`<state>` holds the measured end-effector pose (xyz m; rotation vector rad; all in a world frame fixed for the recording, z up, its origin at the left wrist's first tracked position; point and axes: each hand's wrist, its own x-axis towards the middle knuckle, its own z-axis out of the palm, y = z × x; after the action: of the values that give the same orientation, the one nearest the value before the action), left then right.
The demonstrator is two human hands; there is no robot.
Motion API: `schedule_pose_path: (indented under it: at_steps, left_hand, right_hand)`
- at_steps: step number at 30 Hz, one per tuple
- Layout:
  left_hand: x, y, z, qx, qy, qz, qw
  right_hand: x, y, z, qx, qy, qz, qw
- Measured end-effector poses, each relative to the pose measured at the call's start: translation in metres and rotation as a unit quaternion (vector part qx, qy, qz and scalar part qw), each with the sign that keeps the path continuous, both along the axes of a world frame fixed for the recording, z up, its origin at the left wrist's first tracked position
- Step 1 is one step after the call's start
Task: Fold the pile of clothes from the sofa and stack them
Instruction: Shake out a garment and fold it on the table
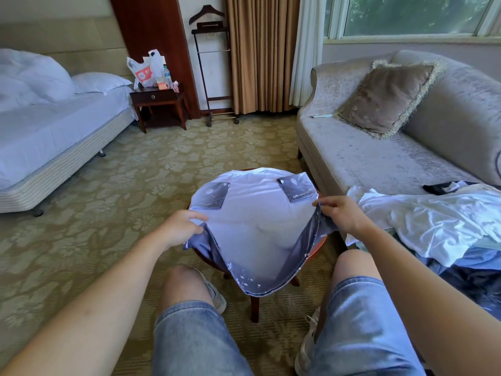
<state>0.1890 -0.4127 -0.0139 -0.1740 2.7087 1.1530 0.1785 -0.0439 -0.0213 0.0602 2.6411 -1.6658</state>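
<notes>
— On the small round table [321, 244] between the knees, in the head view, what is that cloth?
— A pale shirt [254, 221] with dark printed edges. It is spread flat so the tabletop bears it, and its near hem hangs off the rim.
— And the hands?
— The left hand [180, 226] pinches the shirt's left edge and the right hand [343, 215] pinches its right edge, fingers curled on fabric. I'd say both sides are held ready to be turned in toward the middle, an early fold.
— Where's the rest?
— A rumpled pile of clothes [433, 221] lies on the sofa [366, 164] just right of the table, handy for the right arm. No folded stack shows, so most of the job seems ahead.
</notes>
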Motion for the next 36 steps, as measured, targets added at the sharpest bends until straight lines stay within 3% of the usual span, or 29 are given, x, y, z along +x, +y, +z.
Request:
schedule_pose_path:
  at_steps: [5,10,15,18,22,27,36]
  left_hand:
    - [0.018,-0.009,0.010,-0.036,-0.074,-0.035,0.996]
    - [0.026,-0.007,0.024,-0.021,-0.142,-0.039,0.989]
    - [-0.001,-0.010,0.021,0.004,-0.013,0.084,0.996]
    - [-0.030,-0.015,0.008,0.071,0.082,0.195,0.975]
    - [-0.078,-0.018,-0.009,0.153,0.122,0.285,0.938]
    - [-0.155,-0.023,-0.028,0.147,0.148,0.329,0.921]
    - [-0.290,-0.049,-0.066,0.088,0.075,0.381,0.917]
  right_hand:
    - [0.015,0.025,0.002,0.133,-0.053,0.065,0.988]
    - [0.022,0.046,0.005,0.189,-0.077,0.074,0.976]
    - [-0.006,0.057,0.002,0.172,-0.011,-0.084,0.981]
    - [-0.032,0.059,-0.003,0.138,0.008,-0.183,0.973]
    - [-0.079,0.049,-0.010,0.123,0.003,-0.261,0.958]
    - [-0.153,0.031,-0.009,0.141,0.015,-0.273,0.952]
    - [-0.289,0.014,-0.034,0.202,-0.017,-0.213,0.956]
